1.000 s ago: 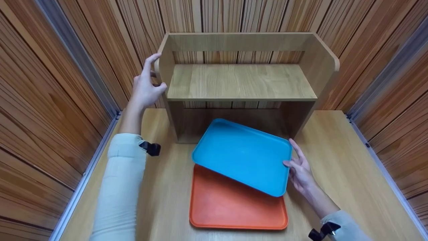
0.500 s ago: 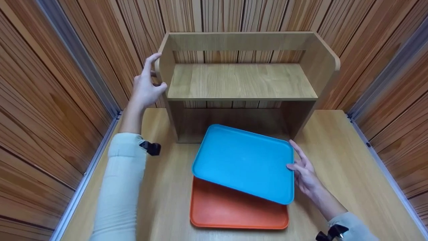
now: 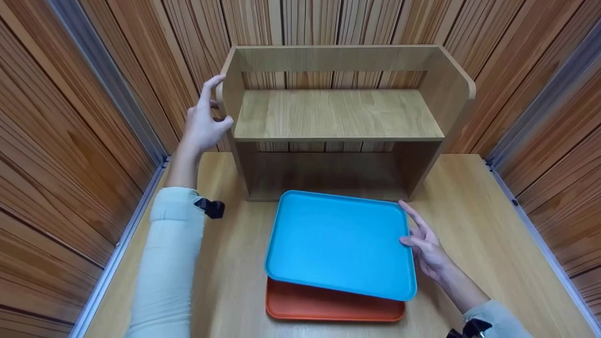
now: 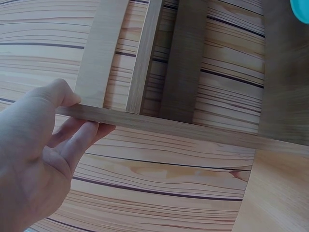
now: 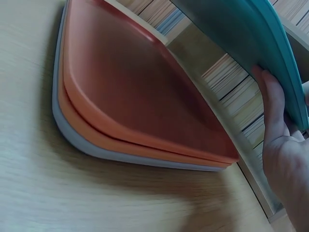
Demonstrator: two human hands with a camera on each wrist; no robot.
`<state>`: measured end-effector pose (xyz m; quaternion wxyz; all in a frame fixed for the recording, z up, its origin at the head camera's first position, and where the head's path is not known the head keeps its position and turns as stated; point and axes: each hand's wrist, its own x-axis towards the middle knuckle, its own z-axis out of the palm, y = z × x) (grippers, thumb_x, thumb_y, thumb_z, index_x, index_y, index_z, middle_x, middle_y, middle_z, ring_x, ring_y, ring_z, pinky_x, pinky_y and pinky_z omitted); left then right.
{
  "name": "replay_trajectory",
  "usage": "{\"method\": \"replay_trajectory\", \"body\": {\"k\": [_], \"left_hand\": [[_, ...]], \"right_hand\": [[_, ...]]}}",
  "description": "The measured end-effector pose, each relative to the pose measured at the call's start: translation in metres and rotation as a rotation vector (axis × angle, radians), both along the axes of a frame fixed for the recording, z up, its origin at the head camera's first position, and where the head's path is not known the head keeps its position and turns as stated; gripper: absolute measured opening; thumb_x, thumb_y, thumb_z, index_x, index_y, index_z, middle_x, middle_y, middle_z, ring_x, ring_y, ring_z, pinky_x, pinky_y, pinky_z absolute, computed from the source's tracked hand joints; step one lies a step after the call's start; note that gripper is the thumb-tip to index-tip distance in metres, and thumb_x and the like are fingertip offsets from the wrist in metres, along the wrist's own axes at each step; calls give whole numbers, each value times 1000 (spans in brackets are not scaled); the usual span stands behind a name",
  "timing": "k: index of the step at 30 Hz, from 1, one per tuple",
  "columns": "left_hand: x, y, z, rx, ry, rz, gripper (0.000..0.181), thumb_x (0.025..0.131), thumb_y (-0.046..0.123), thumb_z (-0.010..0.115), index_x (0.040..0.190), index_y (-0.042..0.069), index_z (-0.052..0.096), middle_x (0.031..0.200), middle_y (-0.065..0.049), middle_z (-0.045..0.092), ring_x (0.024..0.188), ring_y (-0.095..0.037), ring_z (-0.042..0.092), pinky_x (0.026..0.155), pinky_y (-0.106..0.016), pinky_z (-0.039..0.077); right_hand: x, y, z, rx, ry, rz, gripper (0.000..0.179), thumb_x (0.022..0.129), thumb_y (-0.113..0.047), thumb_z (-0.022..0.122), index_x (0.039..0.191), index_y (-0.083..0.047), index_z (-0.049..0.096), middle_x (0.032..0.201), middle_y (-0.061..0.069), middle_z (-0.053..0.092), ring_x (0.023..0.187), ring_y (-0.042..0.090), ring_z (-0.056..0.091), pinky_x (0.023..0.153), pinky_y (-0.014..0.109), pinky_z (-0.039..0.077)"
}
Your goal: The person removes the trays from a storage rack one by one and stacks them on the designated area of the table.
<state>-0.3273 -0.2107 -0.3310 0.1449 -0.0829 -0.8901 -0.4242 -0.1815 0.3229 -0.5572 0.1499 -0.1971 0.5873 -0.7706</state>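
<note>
My right hand (image 3: 429, 251) pinches a blue tray (image 3: 340, 246) by its right edge, thumb on top and fingers below. In the right wrist view the tray hangs tilted, well above an orange tray (image 5: 140, 82). That orange tray tops a small stack, with another orange layer under it and a grey tray (image 5: 111, 153) at the bottom. My left hand (image 3: 205, 122) grips the left side panel (image 4: 183, 130) of a wooden two-tier shelf (image 3: 338, 115), thumb on one face and fingers on the other.
The shelf stands against the striped wood wall (image 3: 310, 21) at the back of the wooden table (image 3: 230, 281). Wood-panelled walls with metal edge strips (image 3: 117, 251) close in both sides. The shelf's lower board (image 3: 324, 176) lies just behind the blue tray.
My right hand has drawn the blue tray toward me, away from the shelf, and turned it straighter; it now covers more of the orange tray. The left hand has stayed on the side panel.
</note>
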Motion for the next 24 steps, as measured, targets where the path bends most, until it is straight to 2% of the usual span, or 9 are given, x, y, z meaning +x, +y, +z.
{"method": "replay_trajectory", "body": {"k": [4,8,18,21,24], "left_hand": [[1,1,0,7,-5,-5,86,107,2,63,175,42,30,156,-30,59,105,-35,73,64,-19,52],[1,2,0,1,9,-10,86,107,1,63,175,40,30,156,-29,60,106,-37,74,65,-19,52],[0,1,-1,-3,17,-5,86,107,2,64,175,41,30,155,-27,61,97,-30,72,66,-19,53],[1,1,-1,-3,16,-8,86,107,2,64,175,41,29,155,-27,61,93,-26,70,65,-19,52],[0,1,-1,-2,20,-10,86,106,1,63,175,40,30,155,-28,61,94,-29,71,64,-18,52]], "right_hand": [[0,2,-5,-23,-3,57,82,112,11,41,175,-41,32,159,-10,67,141,14,73,112,37,64],[0,6,-8,-45,-17,109,81,113,11,39,175,-42,32,161,-8,66,143,15,72,113,37,63],[5,12,-15,54,-43,98,83,114,8,46,178,-40,25,165,-21,51,148,5,65,118,31,59],[6,12,-18,59,-65,97,83,113,8,47,178,-39,27,163,-20,52,147,5,65,117,30,60],[6,13,-21,38,-69,116,83,112,10,46,177,-38,29,162,-17,56,146,7,66,116,31,61]]}}
